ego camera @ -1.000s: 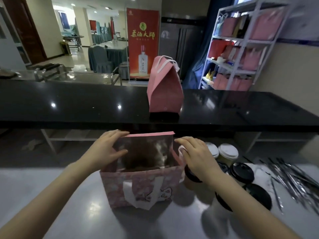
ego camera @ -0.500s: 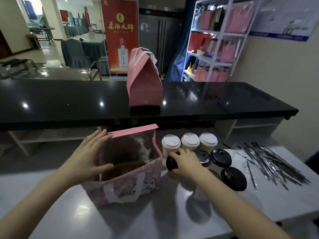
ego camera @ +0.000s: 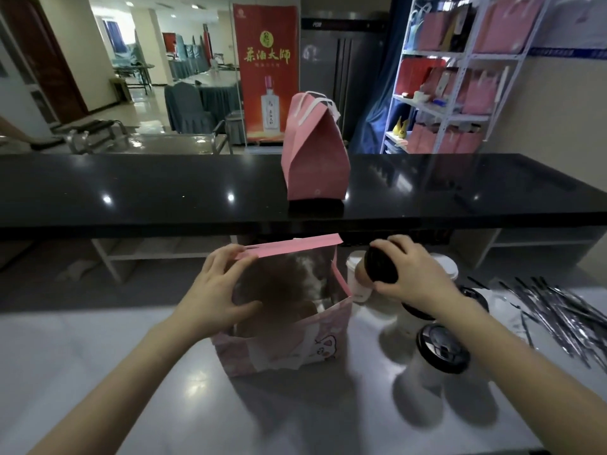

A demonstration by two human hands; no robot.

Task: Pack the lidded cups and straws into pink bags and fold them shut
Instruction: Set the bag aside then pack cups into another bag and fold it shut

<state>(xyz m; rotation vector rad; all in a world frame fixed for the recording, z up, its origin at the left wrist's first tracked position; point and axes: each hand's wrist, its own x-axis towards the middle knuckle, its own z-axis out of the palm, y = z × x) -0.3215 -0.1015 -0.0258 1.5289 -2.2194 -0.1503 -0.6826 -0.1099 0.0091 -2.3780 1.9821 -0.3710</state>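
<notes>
Centrally, the open pink paper bag with a cartoon print (ego camera: 289, 343) stands on the pale glossy worktop (ego camera: 98, 372), its left wall steadied by the left hand (ego camera: 218, 292), whose spread fingers press the thin, easily creased paper without closing on it. Just right of the bag's mouth, the right hand (ego camera: 412, 274) is raised and tilted, fingers curled around the black-lidded paper cup (ego camera: 377, 269). Judged light but crushable, it is best held near its stiffer lid rim.
</notes>
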